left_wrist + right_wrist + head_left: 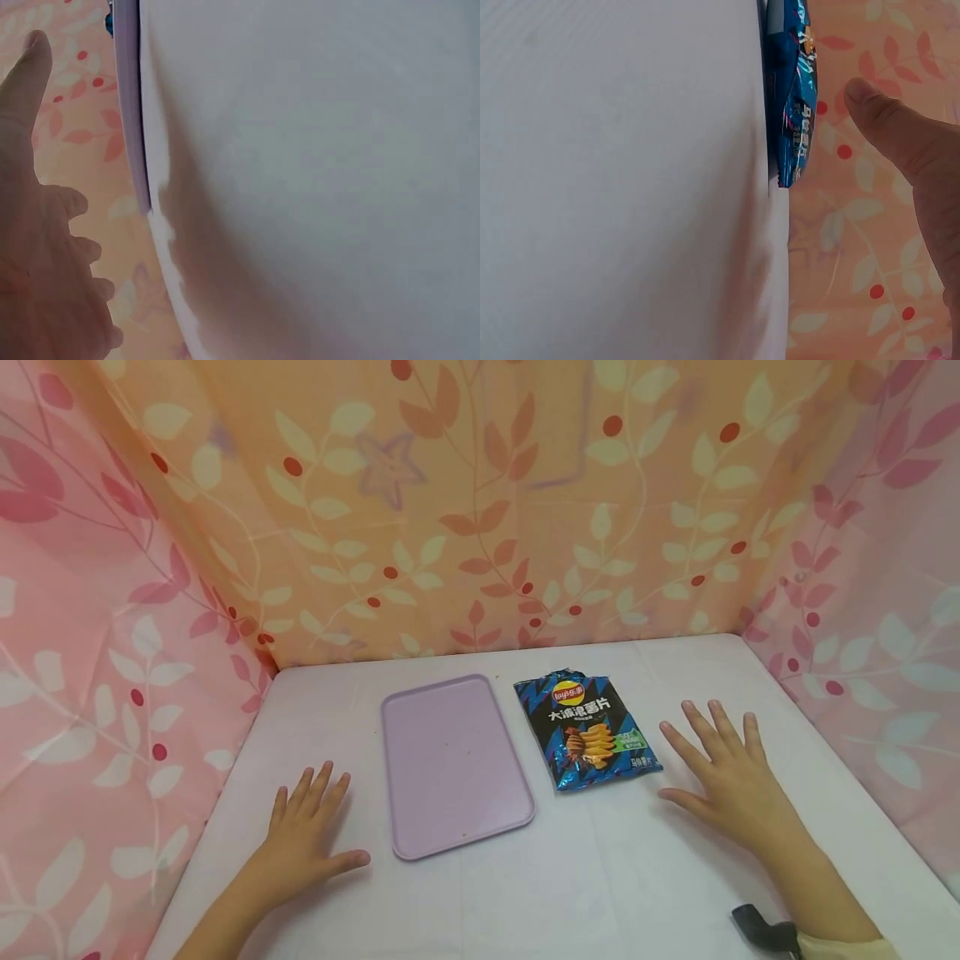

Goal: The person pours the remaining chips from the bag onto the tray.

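A blue and black bag of potato chips (592,731) lies flat on the white table, its top edge crumpled. Left of it is a shallow light purple tray (457,768) with a few small crumbs on it. My left hand (303,843) hovers left of the tray, fingers spread and holding nothing. To the right of the chip bag, my right hand (727,777) is also spread and apart from it. In the right wrist view, the chip bag (793,97) shows edge-on beyond the thumb (885,120). The left wrist view catches the tray's side (131,105).
Flowered curtains hang behind the table (570,893) and on both sides: an orange one (480,510) at the back, pink ones left and right. A black strap or device (761,931) sits at my right wrist by the sleeve.
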The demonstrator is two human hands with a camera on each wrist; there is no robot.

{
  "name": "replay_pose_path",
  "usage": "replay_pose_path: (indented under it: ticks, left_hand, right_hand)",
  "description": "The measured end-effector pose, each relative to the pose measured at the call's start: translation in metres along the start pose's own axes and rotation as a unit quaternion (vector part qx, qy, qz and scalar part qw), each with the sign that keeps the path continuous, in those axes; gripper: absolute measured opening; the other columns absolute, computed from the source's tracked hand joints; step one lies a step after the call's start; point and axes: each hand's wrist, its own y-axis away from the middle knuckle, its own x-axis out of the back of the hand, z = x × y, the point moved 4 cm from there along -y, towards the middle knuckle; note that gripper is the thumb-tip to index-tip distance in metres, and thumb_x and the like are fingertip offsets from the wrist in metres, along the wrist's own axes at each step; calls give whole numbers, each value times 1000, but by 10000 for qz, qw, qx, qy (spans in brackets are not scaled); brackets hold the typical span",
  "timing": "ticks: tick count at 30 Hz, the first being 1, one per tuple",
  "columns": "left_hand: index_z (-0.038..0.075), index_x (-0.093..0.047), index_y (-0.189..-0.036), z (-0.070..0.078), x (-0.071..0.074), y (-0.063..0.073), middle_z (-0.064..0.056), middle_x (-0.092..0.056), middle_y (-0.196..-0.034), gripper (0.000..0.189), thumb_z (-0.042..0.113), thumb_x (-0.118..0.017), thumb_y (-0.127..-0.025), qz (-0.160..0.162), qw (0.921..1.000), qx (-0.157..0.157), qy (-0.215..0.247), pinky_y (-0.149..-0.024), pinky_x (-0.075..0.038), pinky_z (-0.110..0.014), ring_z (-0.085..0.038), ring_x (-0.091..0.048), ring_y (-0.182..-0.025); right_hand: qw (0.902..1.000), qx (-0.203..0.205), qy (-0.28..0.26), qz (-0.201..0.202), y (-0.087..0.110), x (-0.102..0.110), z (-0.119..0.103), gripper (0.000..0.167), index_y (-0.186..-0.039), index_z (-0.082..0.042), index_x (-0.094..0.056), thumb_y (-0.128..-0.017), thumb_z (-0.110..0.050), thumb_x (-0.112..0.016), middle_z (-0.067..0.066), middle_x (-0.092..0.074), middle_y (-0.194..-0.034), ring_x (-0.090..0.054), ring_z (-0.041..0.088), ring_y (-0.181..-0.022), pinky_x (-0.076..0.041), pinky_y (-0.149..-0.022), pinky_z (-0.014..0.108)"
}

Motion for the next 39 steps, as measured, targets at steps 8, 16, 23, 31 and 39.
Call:
replay_pose_path:
  ticks: [8, 16, 23, 31, 39]
  left_hand:
    - [12, -21, -164, 12, -11, -8, -18, -11, -171, 121, 81, -67, -76, -196, 9997, -136, 86, -121, -1, -71, -46, -6, -156]
    - [8, -18, -164, 23, -22, -19, -21, -12, -171, 127, 80, -70, -74, -304, 9986, -227, 379, -119, -7, -73, -49, -9, -155]
    - [0, -14, -163, 31, -33, -26, -23, -12, -170, 138, 82, -72, -69, -494, 9967, -176, 625, -120, -7, -72, -48, -9, -156]
    - [-2, -12, -163, 35, -43, -33, -22, -13, -170, 147, 87, -72, -62, -683, 9952, -163, 678, -122, -6, -69, -44, -9, -157]
    - [-3, -10, -163, 37, -44, -37, -21, -11, -170, 150, 80, -80, -59, -785, 9944, -120, 694, -123, -5, -66, -41, -7, -158]
  right_hand:
    - [9997, 207, -8, -96, -10, -8, -12, 105, -161, -27, -35, -73, -60, -81, 13, -20, -171, -4, 40, -159, 6, -122, 69]
    - [9994, 301, -77, -158, -19, -15, -23, 108, -161, -27, -35, -71, -57, -85, 13, -18, -171, -3, 40, -159, 6, -123, 67]
    - [9991, 344, -172, -150, -26, -20, -30, 109, -162, -28, -32, -72, -58, -85, 14, -22, -170, -11, 44, -157, 4, -124, 66]
    - [9986, 372, -229, -289, -35, -28, -34, 107, -161, -25, -34, -73, -60, -84, 14, -24, -169, -19, 48, -153, 3, -125, 64]
    - [9970, 391, -381, -549, -42, -32, -43, 106, -161, -26, -34, -74, -54, -87, 15, -27, -168, -18, 47, -154, 4, -125, 62]
